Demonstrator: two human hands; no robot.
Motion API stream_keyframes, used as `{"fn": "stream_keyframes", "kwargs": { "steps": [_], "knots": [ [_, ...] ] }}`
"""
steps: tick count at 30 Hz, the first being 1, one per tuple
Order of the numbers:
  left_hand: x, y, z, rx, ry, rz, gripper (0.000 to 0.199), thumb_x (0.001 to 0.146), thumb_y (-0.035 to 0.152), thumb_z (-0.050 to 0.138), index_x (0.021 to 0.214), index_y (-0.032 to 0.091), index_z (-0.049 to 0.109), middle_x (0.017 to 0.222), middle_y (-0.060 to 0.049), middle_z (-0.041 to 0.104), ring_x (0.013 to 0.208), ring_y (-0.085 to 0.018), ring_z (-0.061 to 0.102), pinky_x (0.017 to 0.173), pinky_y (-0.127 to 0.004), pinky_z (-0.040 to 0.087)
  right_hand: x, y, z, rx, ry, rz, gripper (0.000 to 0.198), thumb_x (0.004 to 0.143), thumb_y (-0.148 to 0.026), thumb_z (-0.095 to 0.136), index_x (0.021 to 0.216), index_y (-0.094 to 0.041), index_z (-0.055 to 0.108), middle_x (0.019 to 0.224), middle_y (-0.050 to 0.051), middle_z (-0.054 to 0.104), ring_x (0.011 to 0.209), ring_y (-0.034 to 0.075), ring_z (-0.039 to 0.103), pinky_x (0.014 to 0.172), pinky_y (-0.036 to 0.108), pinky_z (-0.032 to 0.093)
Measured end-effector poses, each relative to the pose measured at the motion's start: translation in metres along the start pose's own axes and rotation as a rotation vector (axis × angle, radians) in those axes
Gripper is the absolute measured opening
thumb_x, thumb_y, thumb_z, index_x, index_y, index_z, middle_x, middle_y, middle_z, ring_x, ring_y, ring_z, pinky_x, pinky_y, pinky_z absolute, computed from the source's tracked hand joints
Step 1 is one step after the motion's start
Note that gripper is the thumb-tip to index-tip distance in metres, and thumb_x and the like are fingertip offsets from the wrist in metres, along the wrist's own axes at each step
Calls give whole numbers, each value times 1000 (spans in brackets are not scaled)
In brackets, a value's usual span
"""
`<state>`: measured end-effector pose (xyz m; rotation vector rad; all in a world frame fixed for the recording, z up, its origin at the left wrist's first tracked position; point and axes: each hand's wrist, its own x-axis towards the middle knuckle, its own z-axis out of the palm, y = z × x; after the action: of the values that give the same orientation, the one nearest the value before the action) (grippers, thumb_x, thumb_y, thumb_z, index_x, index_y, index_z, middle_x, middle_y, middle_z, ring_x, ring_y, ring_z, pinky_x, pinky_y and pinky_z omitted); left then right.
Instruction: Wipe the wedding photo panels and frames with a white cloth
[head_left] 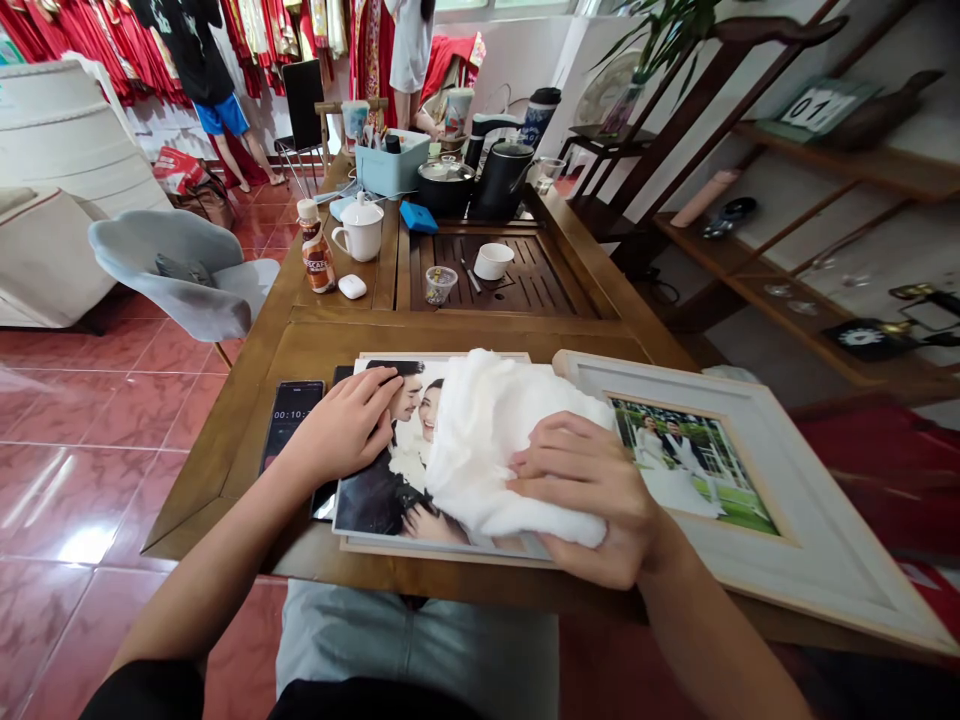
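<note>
Head view: R grip (592, 490) is part-closed on a white cloth (487, 440), fingers bent over its right side, thumb side along the near edge; how tight, can't tell. L grip (349, 420) is loose & flattish, palm down, nothing grasped, fingers resting on the photo panel (375, 490) at its upper left.

Cloth lies on the panel, under & left of R grip, between both grips. Looks thick, fluffy: prob. light, v. soft, limp, no fixed shape. Best held by a bunched fold, as R grip has it; a lone corner would likely flop.

Panel is flat on the tabletop (322, 340), below both grips, w/ a pale edge showing under it. Prob. stiff & fairly light; the sheen suggests a smooth, slippery face that may scratch or smudge. Take it by opp. side edges, fingertips off the print.

Framed photo (739, 480), right of R grip, looks bulkier, prob. heavier; hold by the outer rim. Phone (289, 425) sits just left of L grip, prob. slick; pick up by its long sides.
</note>
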<state>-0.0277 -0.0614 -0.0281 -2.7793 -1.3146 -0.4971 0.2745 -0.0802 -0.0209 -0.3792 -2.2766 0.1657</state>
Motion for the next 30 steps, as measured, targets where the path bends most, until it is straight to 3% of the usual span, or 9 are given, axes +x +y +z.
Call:
{"fn": "stream_keyframes", "kwargs": {
  "steps": [3, 9, 14, 20, 26, 30],
  "knots": [
    [0, 0, 0, 3, 9, 12, 43, 103, 21, 39, 140, 6, 53, 144, -22, 58, 137, -33, 55, 111, -50, 50, 1, -1, 0, 32, -1, -13, 23, 73, -21, 56, 94, -21, 68, 78, 4, 73, 67, 20, 67, 69, 42, 49],
    [0, 0, 0, -3, 1, -6, 44, 102, 21, 38, 141, 7, 53, 144, -22, 57, 135, -33, 56, 109, -52, 51, 0, 4, -2, -149, 15, 18, 21, 76, -23, 58, 94, -23, 68, 80, 3, 74, 70, 21, 67, 70, 41, 50],
    [0, 0, 0, 3, 9, 12, 43, 102, 21, 39, 141, 8, 53, 144, -21, 58, 137, -32, 55, 110, -50, 50, 0, 1, 6, -20, -14, -8, 26, 77, -27, 59, 101, -22, 69, 88, 5, 76, 76, 22, 70, 74, 43, 51],
    [0, 0, 0, -2, 12, 0, 43, 102, 20, 38, 140, 7, 53, 144, -22, 58, 135, -32, 56, 110, -51, 51, -2, 7, 1, -188, -33, 21, 30, 77, -24, 62, 107, -21, 69, 97, 7, 77, 87, 25, 72, 84, 46, 52],
    [0, 0, 0, -2, -10, -14, 43, 101, 20, 41, 140, 8, 54, 145, -21, 57, 136, -33, 55, 111, -51, 50, -1, 0, 7, -7, -102, -1, 36, 79, -27, 58, 113, -22, 68, 105, 7, 77, 97, 23, 72, 95, 45, 49],
    [0, 1, -1, 4, -4, -9, 43, 102, 20, 38, 140, 6, 53, 144, -21, 57, 135, -33, 56, 110, -51, 51, -2, 4, 4, -134, -134, 36, 38, 81, -29, 60, 118, -22, 67, 115, 9, 76, 105, 25, 71, 101, 47, 46]
  ]
}}
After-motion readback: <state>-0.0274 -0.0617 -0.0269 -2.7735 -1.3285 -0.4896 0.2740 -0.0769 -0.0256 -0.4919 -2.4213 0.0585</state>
